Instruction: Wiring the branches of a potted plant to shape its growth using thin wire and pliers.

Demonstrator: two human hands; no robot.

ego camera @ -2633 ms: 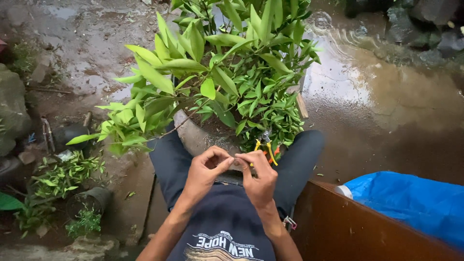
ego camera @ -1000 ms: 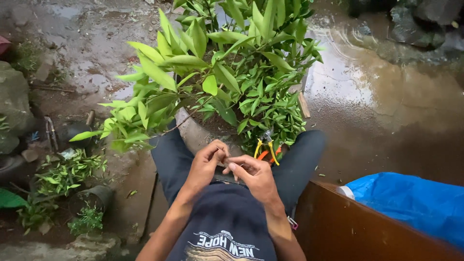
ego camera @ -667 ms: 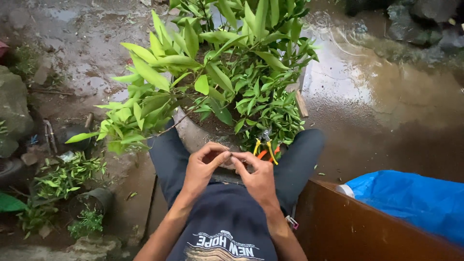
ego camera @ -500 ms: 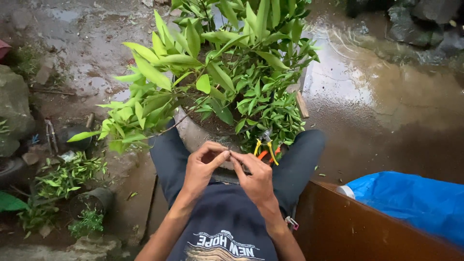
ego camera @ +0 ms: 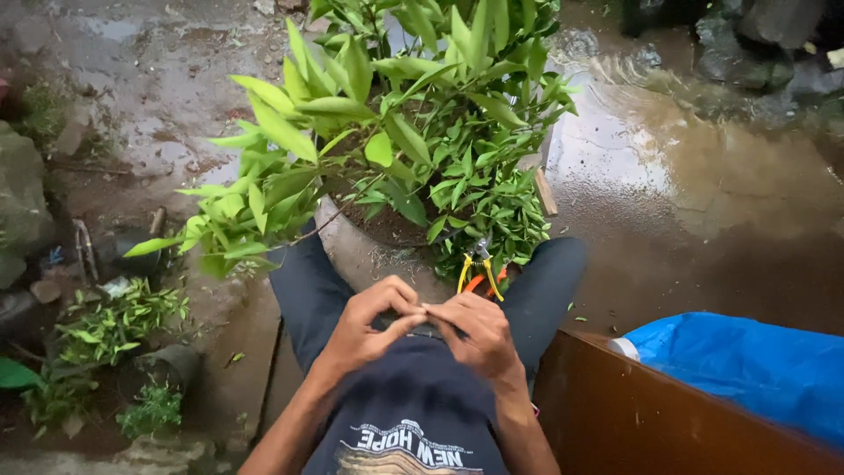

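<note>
While the left hand (ego camera: pixel 365 325) and right hand (ego camera: pixel 475 330) are pinched together on something too small to tell, held over the lap near the potted plant (ego camera: pixel 396 149), fine fingertip work is judged underway, with the pliers (ego camera: pixel 479 268) needed nearby.

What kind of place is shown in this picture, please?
Most likely an outdoor yard or garden work spot after rain. The ground is wet and muddy with puddles, a large potted plant stands between the seated person's knees, and small seedlings grow beside stones on the left.
</note>
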